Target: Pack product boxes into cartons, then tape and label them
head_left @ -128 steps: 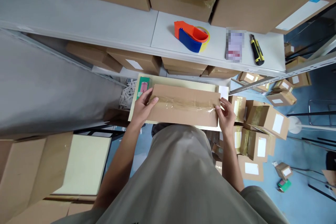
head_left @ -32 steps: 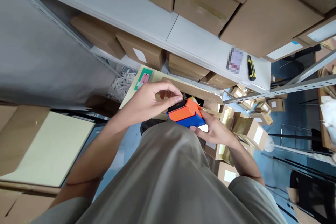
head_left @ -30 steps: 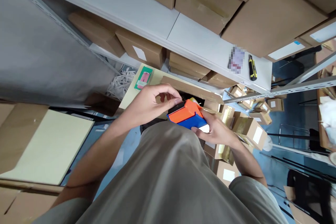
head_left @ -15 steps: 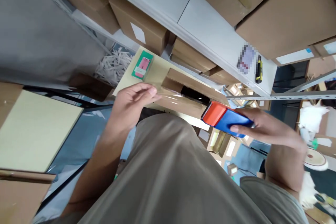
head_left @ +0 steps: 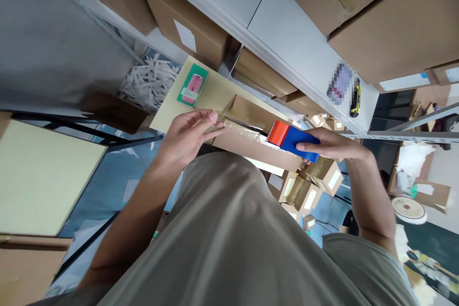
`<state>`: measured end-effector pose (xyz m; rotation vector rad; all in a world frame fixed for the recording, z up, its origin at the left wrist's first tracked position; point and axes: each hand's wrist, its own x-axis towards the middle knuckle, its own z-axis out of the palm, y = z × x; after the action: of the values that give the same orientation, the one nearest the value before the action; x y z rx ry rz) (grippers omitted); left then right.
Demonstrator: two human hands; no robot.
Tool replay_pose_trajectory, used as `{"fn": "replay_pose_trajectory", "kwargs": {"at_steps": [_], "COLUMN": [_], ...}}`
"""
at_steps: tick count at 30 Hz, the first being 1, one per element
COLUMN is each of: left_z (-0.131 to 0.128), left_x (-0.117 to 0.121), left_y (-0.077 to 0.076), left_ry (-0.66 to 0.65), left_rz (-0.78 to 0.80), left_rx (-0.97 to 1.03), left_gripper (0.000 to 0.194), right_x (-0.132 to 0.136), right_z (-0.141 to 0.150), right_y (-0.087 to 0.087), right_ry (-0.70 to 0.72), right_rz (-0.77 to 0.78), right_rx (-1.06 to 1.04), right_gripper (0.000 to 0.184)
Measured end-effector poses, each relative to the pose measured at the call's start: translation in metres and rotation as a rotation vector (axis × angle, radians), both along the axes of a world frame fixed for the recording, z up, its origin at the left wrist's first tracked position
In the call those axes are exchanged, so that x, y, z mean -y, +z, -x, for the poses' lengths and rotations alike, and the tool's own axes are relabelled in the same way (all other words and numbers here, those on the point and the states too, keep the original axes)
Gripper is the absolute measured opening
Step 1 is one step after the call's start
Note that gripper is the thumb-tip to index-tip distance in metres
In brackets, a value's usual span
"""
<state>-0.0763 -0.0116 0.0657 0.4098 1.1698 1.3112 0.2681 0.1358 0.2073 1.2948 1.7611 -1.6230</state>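
A long brown cardboard box (head_left: 254, 146) lies across the pale tabletop in front of my body. My right hand (head_left: 332, 144) is wrapped round a blue and orange tape gun (head_left: 299, 142), held tilted over the box's right part. Shiny clear tape (head_left: 244, 129) runs from the tape gun along the box top towards my left hand (head_left: 188, 136). At the box's left end, the left fingers are pinched at the tape's end, with one finger stretched towards the box. A raised cardboard flap (head_left: 249, 111) shows on the far side. The tape gun hides part of the box.
A green package with a pink item (head_left: 193, 86) lies on the pale tabletop (head_left: 163, 117). Behind is a grey shelf (head_left: 287, 24) with cartons and a yellow-black cutter (head_left: 355, 98). Paper shreds (head_left: 150, 79) lie at left. More cartons (head_left: 304, 193) stand below right.
My right hand has moved left and slightly up with the tape gun, which now covers more of the box. The dark opening is mostly hidden now. My left hand has shifted slightly right.
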Motion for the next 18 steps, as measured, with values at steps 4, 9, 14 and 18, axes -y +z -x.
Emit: {"fn": "replay_pose_trajectory", "kwargs": {"at_steps": [4, 9, 14, 18], "left_z": [0.003, 0.004, 0.008, 0.008], "left_x": [-0.006, -0.013, -0.015, -0.018], "left_y": [-0.012, -0.026, -0.040, -0.061], "left_ry": [0.023, 0.026, 0.028, 0.015], "left_rz": [0.027, 0.094, 0.151, 0.196], "left_rx": [-0.006, -0.093, -0.133, -0.186], "left_gripper": [0.051, 0.045, 0.050, 0.056], "right_x": [0.006, 0.006, 0.005, 0.004], "right_z": [-0.001, 0.005, 0.019, 0.027], "right_y": [-0.019, -0.024, -0.029, -0.034], "right_ry": [-0.074, -0.091, -0.055, -0.040], "right_rz": [0.093, 0.084, 0.087, 0.089], "right_rx": [-0.053, -0.069, -0.065, -0.072], "right_gripper": [0.054, 0.056, 0.056, 0.057]}}
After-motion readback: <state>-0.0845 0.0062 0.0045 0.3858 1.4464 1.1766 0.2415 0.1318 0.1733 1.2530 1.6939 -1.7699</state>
